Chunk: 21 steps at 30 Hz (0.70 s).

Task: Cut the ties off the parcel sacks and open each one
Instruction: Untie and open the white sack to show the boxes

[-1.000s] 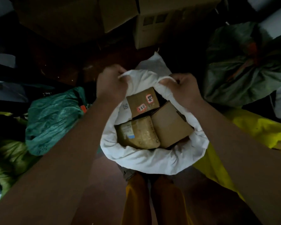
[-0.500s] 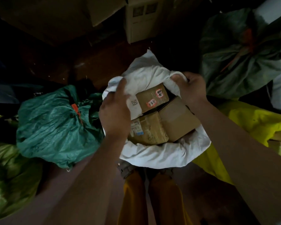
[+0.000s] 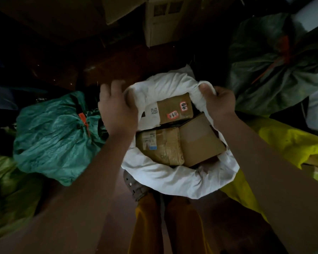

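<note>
Gripping the white sack's (image 3: 173, 178) rolled rim at their feet, the right hand (image 3: 221, 101) held it open; the left hand (image 3: 117, 109) hovered loose-fingered. The tied green sack (image 3: 51, 136) looked next.

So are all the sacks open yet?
Not yet. The white sack is open, its parcels showing. The right hand grips its rim; the left hand hovers by the other side. The teal sack and the dark green sack are still tied with orange ties.

Dim, underexposed room; far corners near black, wide-angle bending at edges, left hand (image 3: 116, 109) motion-blurred.
</note>
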Each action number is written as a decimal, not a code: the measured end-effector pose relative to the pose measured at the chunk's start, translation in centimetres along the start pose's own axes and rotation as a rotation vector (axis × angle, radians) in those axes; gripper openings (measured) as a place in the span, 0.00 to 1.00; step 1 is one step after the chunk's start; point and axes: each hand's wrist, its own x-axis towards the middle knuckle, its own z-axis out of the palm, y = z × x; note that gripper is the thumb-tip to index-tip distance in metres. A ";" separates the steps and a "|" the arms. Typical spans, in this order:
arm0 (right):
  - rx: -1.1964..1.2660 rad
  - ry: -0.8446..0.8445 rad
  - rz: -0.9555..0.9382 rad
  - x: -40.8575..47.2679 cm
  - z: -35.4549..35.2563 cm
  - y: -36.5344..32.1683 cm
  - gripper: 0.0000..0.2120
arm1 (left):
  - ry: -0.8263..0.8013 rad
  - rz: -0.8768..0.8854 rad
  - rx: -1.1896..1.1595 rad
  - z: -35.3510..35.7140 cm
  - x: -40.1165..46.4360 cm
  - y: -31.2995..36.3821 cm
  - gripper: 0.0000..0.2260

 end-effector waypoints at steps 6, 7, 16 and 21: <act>-0.057 0.016 -0.054 0.6 0.4 0.6 0.11 | -0.228 -0.005 0.242 0.5 -5.8 -1.2 0.29; -0.091 0.009 -0.061 0.7 0.3 0.6 0.12 | -0.245 -0.032 0.156 0.6 -5.7 -1.6 0.30; -0.203 0.002 -0.019 1.7 -2.8 0.4 0.18 | -0.534 -0.407 -0.605 -0.6 -1.6 -5.7 0.16; -0.170 0.024 0.066 2.4 -1.5 -0.4 0.16 | -0.533 -0.470 -0.680 -0.4 -1.1 -5.2 0.11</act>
